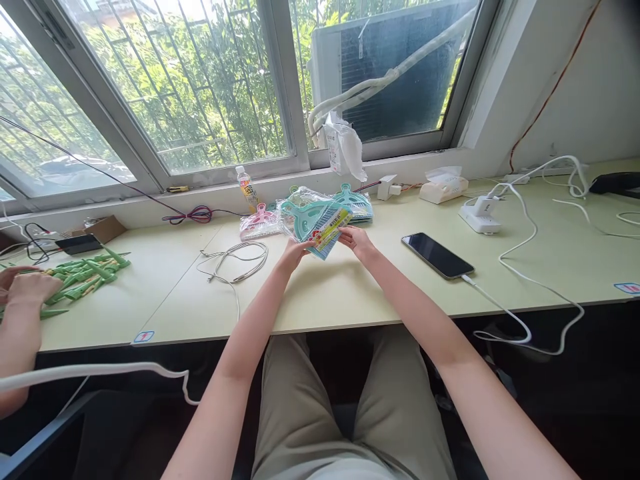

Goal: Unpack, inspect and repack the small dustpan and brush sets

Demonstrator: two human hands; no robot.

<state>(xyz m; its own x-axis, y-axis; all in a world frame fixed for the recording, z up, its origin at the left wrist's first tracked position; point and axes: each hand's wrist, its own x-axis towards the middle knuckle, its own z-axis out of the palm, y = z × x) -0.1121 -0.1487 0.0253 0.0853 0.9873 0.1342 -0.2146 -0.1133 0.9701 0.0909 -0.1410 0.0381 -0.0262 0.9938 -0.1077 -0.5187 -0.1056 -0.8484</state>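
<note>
Sitting close up to the table (pixel 340 303), the person has both knees under its front edge, so the forearms reach forward over its bare near strip. To the right, a phone (pixel 437 256) lies flat with its cable end toward the edge; the white cable (pixel 505 312) droops over that edge, presumably for want of anywhere else to put the slack. Centrally, a bagged dustpan set (pixel 311 220) is held tilted, apparently just above the surface, as the shadow beneath suggests. The left hand (pixel 296 254) is closed on its lower left corner, thumb uppermost; the right hand (pixel 356 240) pinches its right edge near the yellow label (pixel 332 229). Gripping by opposite margins seems meant to steady the slippery wrap and leave the printed face readable. Fingers behind the pack cannot be verified. At far left, a co-worker's hand (pixel 35 287) is at a heap of green pieces (pixel 93 275), well apart. Beyond the held set lie a pink pack (pixel 261 223) and a teal pack (pixel 361 208), likely grouped there for easy reach. Farther back, a bottle (pixel 247 190) stands by the sill, perhaps to stay clear of the arms.
</note>
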